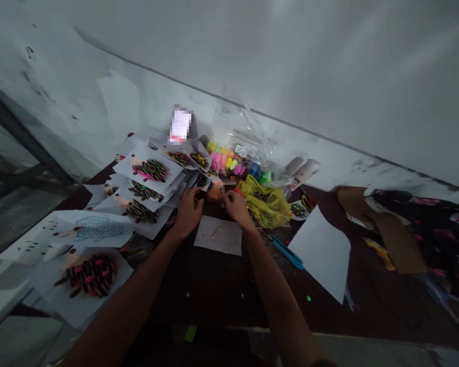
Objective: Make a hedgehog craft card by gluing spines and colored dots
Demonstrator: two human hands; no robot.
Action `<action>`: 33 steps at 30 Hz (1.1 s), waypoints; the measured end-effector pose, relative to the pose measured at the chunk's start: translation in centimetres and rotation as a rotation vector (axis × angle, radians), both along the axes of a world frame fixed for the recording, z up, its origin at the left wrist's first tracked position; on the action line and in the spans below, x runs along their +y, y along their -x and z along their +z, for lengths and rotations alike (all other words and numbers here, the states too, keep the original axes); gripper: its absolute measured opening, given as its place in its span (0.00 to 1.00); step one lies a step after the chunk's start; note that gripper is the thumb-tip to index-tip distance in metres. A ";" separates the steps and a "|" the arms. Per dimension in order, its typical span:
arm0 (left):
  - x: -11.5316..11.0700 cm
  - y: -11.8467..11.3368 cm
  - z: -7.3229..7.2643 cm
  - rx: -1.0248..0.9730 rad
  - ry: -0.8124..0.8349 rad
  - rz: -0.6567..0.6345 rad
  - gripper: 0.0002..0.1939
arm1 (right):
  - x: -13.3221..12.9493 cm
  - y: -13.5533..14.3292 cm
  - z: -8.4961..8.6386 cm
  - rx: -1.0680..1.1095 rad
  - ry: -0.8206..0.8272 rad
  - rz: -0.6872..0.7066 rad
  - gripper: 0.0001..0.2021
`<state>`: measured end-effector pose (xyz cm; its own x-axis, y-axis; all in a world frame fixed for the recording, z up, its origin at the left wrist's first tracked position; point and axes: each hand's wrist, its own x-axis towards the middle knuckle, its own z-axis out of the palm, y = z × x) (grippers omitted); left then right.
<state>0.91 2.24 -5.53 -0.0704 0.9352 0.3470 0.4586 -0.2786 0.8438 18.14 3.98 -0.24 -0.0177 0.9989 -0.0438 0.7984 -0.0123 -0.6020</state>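
Note:
A small white sheet [219, 235] with a faint reddish outline lies on the dark table [214, 290] between my forearms. Beyond its top edge is an orange lump [214, 193], with my left hand [190, 208] at its left and my right hand [235, 205] at its right. The fingers of both hands are curled and closed; whatever they hold is too small and dim to tell. Just right of my right hand sits a crumpled yellow bag [268, 204].
Papers with spiky clay animals [151, 171] pile up at the left. Colourful clay packs [225, 160] in clear plastic and a lit phone [181, 124] stand along the wall. Rightward lie a blue cutter [286, 251], a blank sheet [321, 250] and brown cardboard [398, 242].

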 end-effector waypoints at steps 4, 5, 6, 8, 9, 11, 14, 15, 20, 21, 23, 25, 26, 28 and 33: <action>-0.2 -0.3 0.2 -0.020 -0.009 -0.065 0.21 | -1.7 -1.4 -0.5 0.351 -0.019 -0.033 0.15; -0.3 -0.3 0.3 -0.013 -0.025 -0.090 0.22 | -2.2 -1.6 -0.5 0.418 -0.020 -0.017 0.16; -0.4 -0.4 0.5 -0.008 -0.046 -0.114 0.23 | -2.6 -1.6 -0.6 0.478 -0.027 0.005 0.16; -0.7 -0.4 1.0 -0.018 -0.081 -0.158 0.24 | -3.4 -1.5 -0.4 0.568 -0.040 0.058 0.18; -0.8 -0.5 1.3 -0.048 -0.078 -0.173 0.24 | -3.8 -1.3 -0.3 0.602 -0.042 0.082 0.20; -0.9 -0.5 1.7 -0.153 -0.020 -0.193 0.26 | -4.5 -0.9 -0.1 0.656 -0.038 0.115 0.22; -1.1 -0.5 2.1 -0.332 0.112 -0.221 0.30 | -5.3 -0.4 0.1 0.704 -0.011 0.155 0.22; -1.1 -0.5 2.1 -0.382 0.156 -0.239 0.30 | -5.5 -0.3 0.0 0.710 -0.009 0.165 0.21; -0.9 -0.7 1.6 -0.450 0.270 -0.274 0.31 | -4.9 -0.5 -1.5 0.580 -0.092 0.068 0.17; -0.8 -0.8 1.4 -0.426 0.252 -0.253 0.32 | -4.6 -0.6 -1.7 0.515 -0.085 0.018 0.16; -0.5 -0.9 0.7 -0.393 0.247 -0.253 0.30 | -3.9 -0.7 -1.6 0.347 -0.043 -0.069 0.14; -0.1 -0.8 0.0 -0.327 0.228 -0.255 0.27 | -3.2 -0.5 -1.0 0.119 0.000 -0.113 0.12; 0.0 -0.8 -0.2 -0.258 0.190 -0.251 0.26 | -2.9 -0.4 -0.5 -0.014 0.011 -0.124 0.12; 0.1 -0.6 -0.6 -0.079 0.093 -0.231 0.23 | -2.4 0.1 0.5 -0.281 -0.006 -0.161 0.13; 0.0 -0.6 -0.8 0.352 -0.023 -0.317 0.20 | 0.0 0.7 2.3 -0.585 -0.123 -0.078 0.17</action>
